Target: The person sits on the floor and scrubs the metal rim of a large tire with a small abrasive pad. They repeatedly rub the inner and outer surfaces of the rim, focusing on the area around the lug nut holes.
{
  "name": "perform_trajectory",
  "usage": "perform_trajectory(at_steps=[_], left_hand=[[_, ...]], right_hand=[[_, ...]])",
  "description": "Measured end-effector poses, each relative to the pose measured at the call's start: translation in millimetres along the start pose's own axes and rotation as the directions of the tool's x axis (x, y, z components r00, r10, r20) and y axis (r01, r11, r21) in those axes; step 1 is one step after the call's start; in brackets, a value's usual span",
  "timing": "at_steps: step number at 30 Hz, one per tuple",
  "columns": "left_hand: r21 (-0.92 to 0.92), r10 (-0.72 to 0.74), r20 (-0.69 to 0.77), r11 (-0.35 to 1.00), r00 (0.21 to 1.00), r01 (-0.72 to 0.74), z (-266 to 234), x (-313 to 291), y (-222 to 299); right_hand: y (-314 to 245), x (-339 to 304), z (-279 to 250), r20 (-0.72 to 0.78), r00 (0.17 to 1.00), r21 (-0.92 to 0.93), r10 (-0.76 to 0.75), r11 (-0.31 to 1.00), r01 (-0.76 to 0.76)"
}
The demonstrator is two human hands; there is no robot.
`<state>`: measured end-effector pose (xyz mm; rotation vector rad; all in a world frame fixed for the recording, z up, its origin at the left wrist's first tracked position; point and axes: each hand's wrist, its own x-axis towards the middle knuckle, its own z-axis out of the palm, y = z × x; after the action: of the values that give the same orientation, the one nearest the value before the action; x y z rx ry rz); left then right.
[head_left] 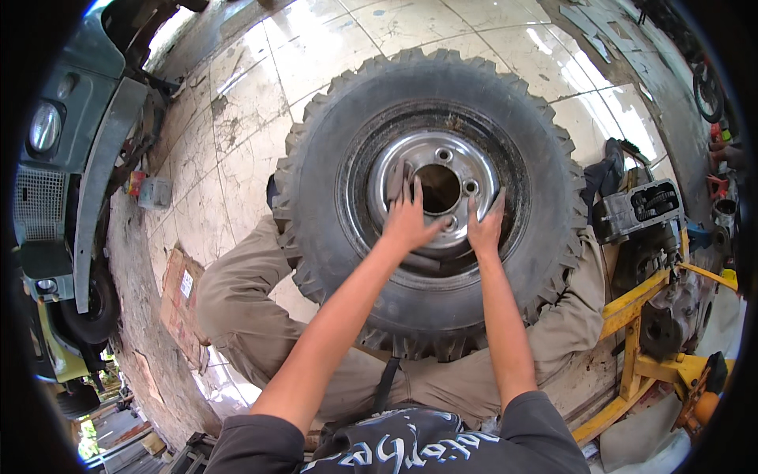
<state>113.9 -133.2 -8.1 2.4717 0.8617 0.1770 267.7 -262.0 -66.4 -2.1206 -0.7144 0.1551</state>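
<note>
Dark T-shirt fabric [545,430] with pale lettering fills the lower edge, and bent legs in tan trousers [249,296] flank a big knobbly tyre [320,189]. It lies side up between them, above a tiled floor [245,103], its shiny metal disc [470,156] facing the camera.

Both hands are at that disc: the left hand [409,221] reaches to the left side of the round centre hole [437,188], its grip wide, fingers stretched and thumb out; the right hand [486,227] is at the right side, its grip also wide, thumb parted from the fingers. Neither appears to enclose anything. The step in hand looks like hand work on the disc's face, around its hole and bolt openings; a next move from this pose would call for light, even contact and fingers kept clear of any rough edge.

Whether the fingertips press or merely hover is hard to tell. A dark patch beside the left fingers could be cloth or reflection. The tyre's underside is hidden, the hole's depth is murky, and the vehicle [71,142] at left is cut off.
</note>
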Motion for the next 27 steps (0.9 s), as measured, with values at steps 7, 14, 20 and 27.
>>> perform_trajectory(at_steps=[7, 14, 20, 27], left_hand=[[0.183, 0.016, 0.092, 0.983, 0.996, -0.032, 2.4, -32.9, 10.1], [0.190, -0.082, 0.121, 0.980, 0.989, 0.058, 0.0, -23.3, 11.7], [-0.083, -0.098, 0.117, 0.991, 0.988, 0.109, -11.0, 2.5, 0.2], [0.229, 0.076, 0.013, 0.970, 0.997, -0.077, -2.0, -34.0, 2.9]], right_hand=[[-0.8, -0.8, -0.7, 0.005, 1.000, -0.041, -0.031, 0.999, 0.031], [0.4, -3.9, -2.6, 0.001, 1.000, 0.082, -0.006, 0.997, 0.006], [-0.3, -2.0, 0.8, -0.023, 1.000, 0.086, -0.019, 0.996, 0.021], [-1.3, -3.0, -0.1, -0.016, 0.999, -0.015, -0.038, 0.999, 0.038]])
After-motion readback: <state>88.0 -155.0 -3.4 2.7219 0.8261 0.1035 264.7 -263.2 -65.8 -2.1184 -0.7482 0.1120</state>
